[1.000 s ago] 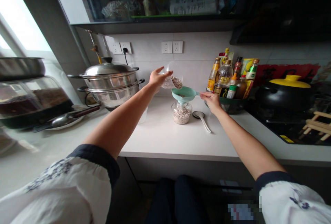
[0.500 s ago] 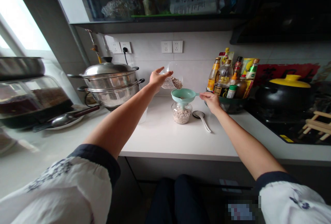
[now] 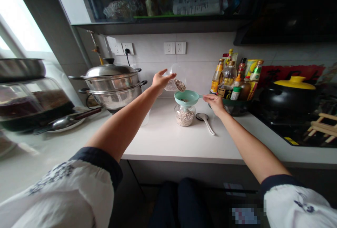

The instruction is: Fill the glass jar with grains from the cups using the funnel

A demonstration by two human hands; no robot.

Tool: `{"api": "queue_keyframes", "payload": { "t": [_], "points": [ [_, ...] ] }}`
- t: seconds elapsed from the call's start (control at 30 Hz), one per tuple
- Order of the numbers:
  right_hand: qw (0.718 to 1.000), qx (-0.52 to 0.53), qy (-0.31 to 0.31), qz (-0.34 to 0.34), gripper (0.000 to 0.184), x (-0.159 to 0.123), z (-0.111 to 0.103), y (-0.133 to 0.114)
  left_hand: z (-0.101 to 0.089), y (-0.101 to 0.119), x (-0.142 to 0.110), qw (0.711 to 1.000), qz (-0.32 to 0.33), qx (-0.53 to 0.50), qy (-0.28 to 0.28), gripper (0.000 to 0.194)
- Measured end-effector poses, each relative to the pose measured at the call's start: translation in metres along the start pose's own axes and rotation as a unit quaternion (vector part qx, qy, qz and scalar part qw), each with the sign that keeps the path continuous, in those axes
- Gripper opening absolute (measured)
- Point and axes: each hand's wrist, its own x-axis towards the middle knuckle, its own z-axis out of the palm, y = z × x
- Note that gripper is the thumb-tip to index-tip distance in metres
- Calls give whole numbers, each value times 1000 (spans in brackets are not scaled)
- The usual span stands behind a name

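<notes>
- Our left hand (image 3: 161, 81) gripped a clear, rounded container (image 3: 179, 70), tilted, with coarse, speckled flakes (image 3: 180, 85) gathered at its lower side, just above the funnel.
- Our right hand (image 3: 214, 103) pinched the slim handle of that mint-green funnel (image 3: 186, 97), a wide, shallow bowl with a ribbed underside and some bits inside.
- We had the funnel over the mouth of a squat, see-through jar (image 3: 184, 116), which stood upright on the smooth white worktop (image 3: 163, 145), partly filled with pale flakes.
- Right of the jar, our glossy white spoon (image 3: 209, 126) lay with its head over a dark-rimmed disc (image 3: 198, 116).
- To the left, we had a shiny, domed metal steamer (image 3: 113, 80).
</notes>
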Motion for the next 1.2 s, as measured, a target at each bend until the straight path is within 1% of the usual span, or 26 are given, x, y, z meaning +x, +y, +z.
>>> {"api": "queue_keyframes", "payload": {
  "t": [0.13, 0.37, 0.57, 0.8, 0.97, 1.2],
  "points": [
    [1000, -13, -2, -11, 45, 1, 0, -1, -1, -1, 1, 1000, -1, 3, -3, 78],
    [1000, -16, 7, 5, 47, 1, -1, 4, -1, 3, 0, 1000, -4, 9, 3, 76],
    [1000, -10, 17, -4, 46, -1, -1, 7, -1, 2, 1, 1000, 2, 2, 0, 77],
    [1000, -12, 20, -2, 45, -1, 0, 3, 0, 0, 2, 1000, -3, -1, 2, 76],
    [1000, -18, 14, 1, 46, -3, 0, 3, 0, 1, -1, 1000, -4, 1, -4, 80],
    [999, -25, 22, -24, 43, -2, 3, 0, 2, -1, -1, 1000, 18, 5, -13, 77]
  ]
}}
